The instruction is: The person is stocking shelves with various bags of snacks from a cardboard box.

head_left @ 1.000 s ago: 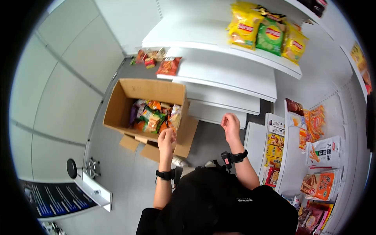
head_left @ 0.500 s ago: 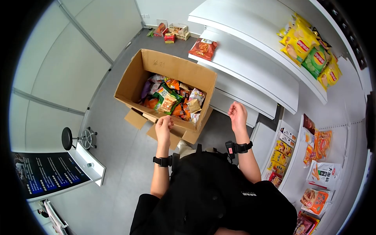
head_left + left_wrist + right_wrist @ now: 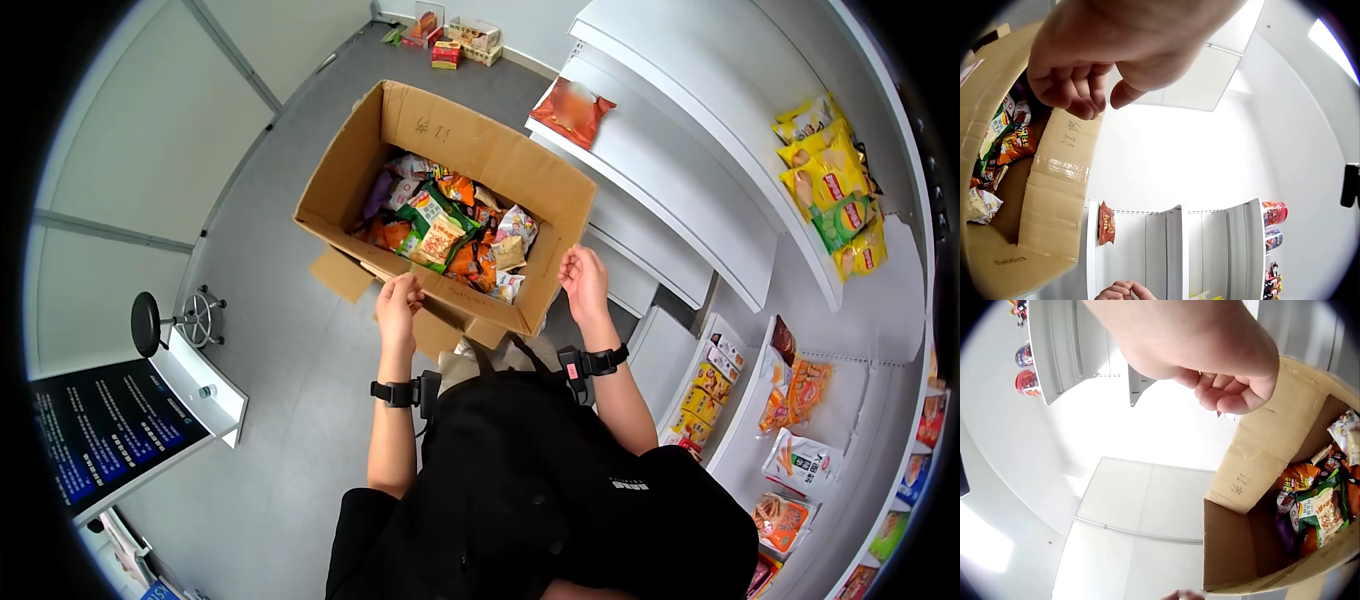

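A large open cardboard box (image 3: 545, 165) stands on the floor before me, holding many snack bags. Among them are a green bag (image 3: 432, 212) and an orange bag (image 3: 457, 188). My left hand (image 3: 398, 300) hangs over the box's near edge, fingers loosely curled, nothing in them. At the box's right corner is my right hand (image 3: 586, 282), also loosely curled and holding nothing. Both wrist views show the hands bare: the left hand (image 3: 1116, 50) overlaps the box's flap, and the right hand (image 3: 1222, 362) hovers beside the same cardboard wall.
White shelves (image 3: 650, 185) rise at the right, with a red snack bag (image 3: 573, 112) on one and yellow chip bags (image 3: 830, 175) higher up. More packets fill a side shelf (image 3: 790, 400). Small boxes (image 3: 474, 38) sit by the far wall; a stool (image 3: 147, 324) stands at left.
The head view has turned left, so the shelves slide rightward. The box now lies between both hands; the right hand has come close to its right corner. Neither hand has taken anything.
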`<state>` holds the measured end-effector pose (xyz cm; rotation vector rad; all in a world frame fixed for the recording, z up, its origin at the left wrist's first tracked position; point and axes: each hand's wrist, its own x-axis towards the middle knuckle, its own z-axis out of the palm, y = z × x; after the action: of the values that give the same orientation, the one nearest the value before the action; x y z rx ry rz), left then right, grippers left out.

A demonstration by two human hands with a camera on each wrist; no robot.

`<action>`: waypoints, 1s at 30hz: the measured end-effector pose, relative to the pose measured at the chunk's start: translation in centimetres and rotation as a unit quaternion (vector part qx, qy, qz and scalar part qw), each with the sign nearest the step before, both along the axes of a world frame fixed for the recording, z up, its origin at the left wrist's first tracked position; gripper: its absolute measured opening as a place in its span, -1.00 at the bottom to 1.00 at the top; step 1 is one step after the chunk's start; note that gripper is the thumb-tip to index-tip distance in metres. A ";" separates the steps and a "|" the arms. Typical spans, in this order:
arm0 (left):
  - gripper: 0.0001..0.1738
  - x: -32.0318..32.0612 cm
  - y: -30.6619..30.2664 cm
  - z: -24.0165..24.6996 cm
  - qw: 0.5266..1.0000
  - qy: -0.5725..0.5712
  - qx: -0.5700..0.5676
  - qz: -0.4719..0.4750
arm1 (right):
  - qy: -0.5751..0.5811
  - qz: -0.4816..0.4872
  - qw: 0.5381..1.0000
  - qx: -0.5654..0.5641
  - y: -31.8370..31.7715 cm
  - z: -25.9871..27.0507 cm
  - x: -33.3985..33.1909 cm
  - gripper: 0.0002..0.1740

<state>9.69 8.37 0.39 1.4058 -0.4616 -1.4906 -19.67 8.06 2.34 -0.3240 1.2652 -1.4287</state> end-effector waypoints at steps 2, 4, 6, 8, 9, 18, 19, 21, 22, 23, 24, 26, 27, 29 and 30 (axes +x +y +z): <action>-0.82 0.1 -0.4 -0.5 1.000 0.017 0.012 0.014 | -0.012 0.017 1.000 0.009 -1.3 -0.8 -0.2 -0.81; -0.82 -0.3 -0.8 -0.4 0.999 0.033 0.025 0.030 | -0.009 0.037 0.999 0.018 -3.0 -1.3 -0.6 -0.80; -0.81 -0.6 -1.4 -0.6 0.997 0.048 0.034 0.040 | 0.009 0.062 0.998 0.025 -5.1 -1.6 -1.0 -0.79; -0.80 -0.9 -2.1 -0.7 0.996 0.058 0.040 0.049 | 0.029 0.083 0.995 0.042 -7.6 -1.9 -1.3 -0.78; -0.79 -1.1 -2.5 -0.7 0.996 0.062 0.041 0.054 | 0.039 0.094 0.994 0.049 -9.0 -1.9 -1.5 -0.77; -0.69 -4.1 -8.7 -2.1 0.984 0.111 0.088 0.105 | 0.170 0.282 0.941 0.074 -24.2 -3.4 0.2 -0.51; -0.68 -4.6 -9.6 -2.4 0.981 0.129 0.092 0.114 | 0.205 0.307 0.926 0.075 -25.7 -3.8 0.9 -0.48; -0.68 -5.8 -11.4 -2.6 0.976 0.138 0.105 0.135 | 0.274 0.350 0.892 0.079 -28.9 -4.8 1.8 -0.42; -0.67 -6.4 -12.4 -2.7 0.973 0.144 0.111 0.143 | 0.334 0.345 0.876 0.045 -30.6 -7.0 2.1 -0.38; -0.65 -7.0 -13.4 -3.0 0.971 0.151 0.116 0.146 | 0.392 0.339 0.855 0.011 -32.2 -10.3 2.4 -0.34; -0.63 -7.4 -14.3 -3.3 0.969 0.158 0.120 0.150 | 0.427 0.340 0.838 -0.003 -32.8 -11.0 2.8 -0.31; -0.60 -8.2 -15.8 -4.3 0.964 0.169 0.129 0.159 | 0.478 0.348 0.806 -0.011 -34.0 -12.4 3.2 -0.26; -0.59 -8.7 -16.5 -4.8 0.962 0.175 0.133 0.164 | 0.494 0.357 0.793 -0.006 -34.6 -12.5 3.4 -0.24; -0.65 -9.2 -17.7 -6.4 0.957 0.188 0.146 0.169 | 0.514 0.391 0.762 0.040 -35.8 -12.6 3.3 -0.23; -0.66 -9.4 -18.2 -7.4 0.954 0.193 0.152 0.173 | 0.523 0.411 0.744 0.060 -36.4 -13.1 3.4 -0.22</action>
<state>0.28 -9.86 -7.01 1.2987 0.2592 -1.5325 -16.23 -28.32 -10.73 -1.5384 1.7130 -0.2910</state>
